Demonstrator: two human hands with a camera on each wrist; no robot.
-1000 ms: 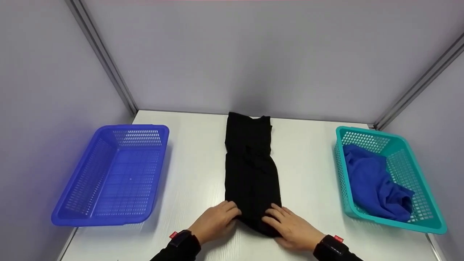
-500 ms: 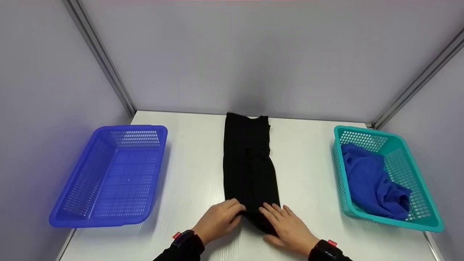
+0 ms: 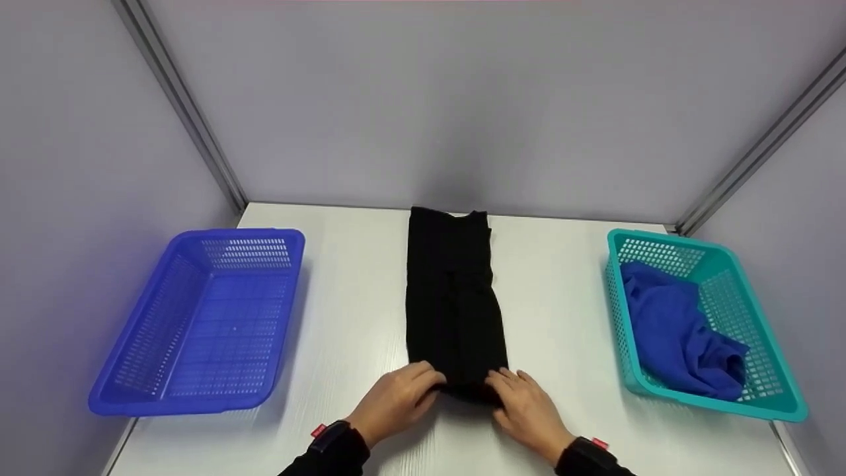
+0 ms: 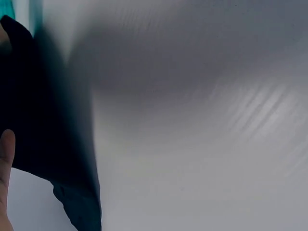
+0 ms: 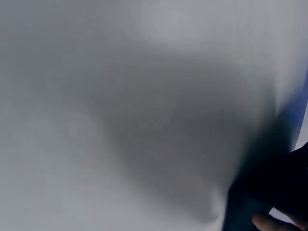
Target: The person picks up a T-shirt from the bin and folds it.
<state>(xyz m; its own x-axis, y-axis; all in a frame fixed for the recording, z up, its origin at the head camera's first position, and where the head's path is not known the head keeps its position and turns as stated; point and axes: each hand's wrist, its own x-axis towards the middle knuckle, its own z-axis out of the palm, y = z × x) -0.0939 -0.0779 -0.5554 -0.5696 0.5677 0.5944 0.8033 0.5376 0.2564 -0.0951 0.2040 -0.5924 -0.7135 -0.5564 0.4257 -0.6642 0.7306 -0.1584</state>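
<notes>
A black folded garment lies lengthwise on the white table, its far end close to the back wall. My left hand pinches its near left corner, while my right hand grips the near right corner. Between the hands the near edge hangs slightly off the tabletop. In the left wrist view the dark cloth runs along the left side, with the thumb against it. The right wrist view catches only a bit of the cloth and a fingertip at lower right. The undersides of the fingers are hidden.
To the left stands a blue plastic basket with nothing inside. A teal basket at the right holds a crumpled blue cloth. Grey walls enclose the table at the back and sides.
The right hand went from lying flat on the cloth to gripping its near right corner. The garment's near edge has come up and straightened; the left hand shifted slightly along it.
</notes>
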